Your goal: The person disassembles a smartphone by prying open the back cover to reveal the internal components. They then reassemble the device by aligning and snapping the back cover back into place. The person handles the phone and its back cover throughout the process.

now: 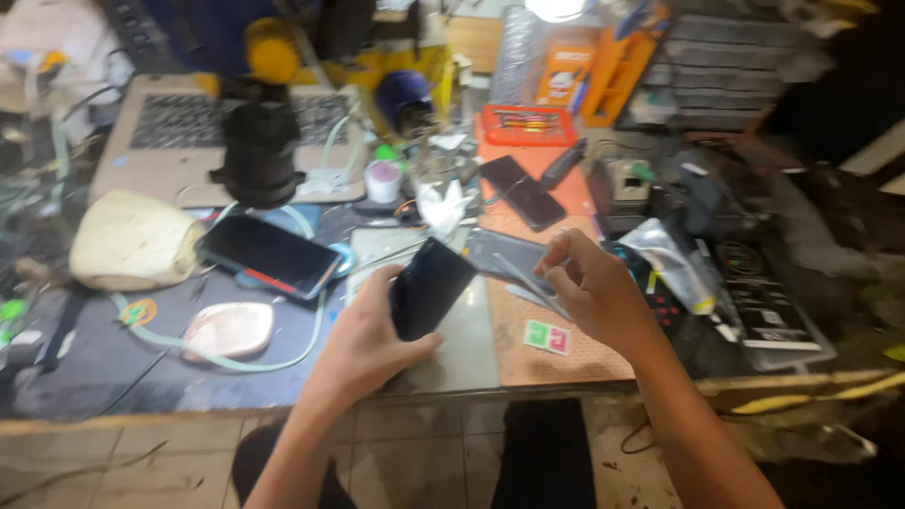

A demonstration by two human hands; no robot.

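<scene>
A cluttered repair workbench (113,377) with a dark mat fills the view, above a tiled floor. Near the centre, the left hand (363,339) grips a black smartphone (430,287) by its lower end, fingers wrapped around its edges, the device tilted up off a grey work plate (471,349). At 3 o'clock from the phone, the right hand (589,283) pinches a thin, clear film strip (528,283) between thumb and fingertips. A second dark phone (269,254) lies at 9 o'clock. A black microscope (259,151) stands at 11 o'clock, before a laptop (179,123). A third phone (523,191) rests at 1 o'clock on an orange mat (566,363).
</scene>
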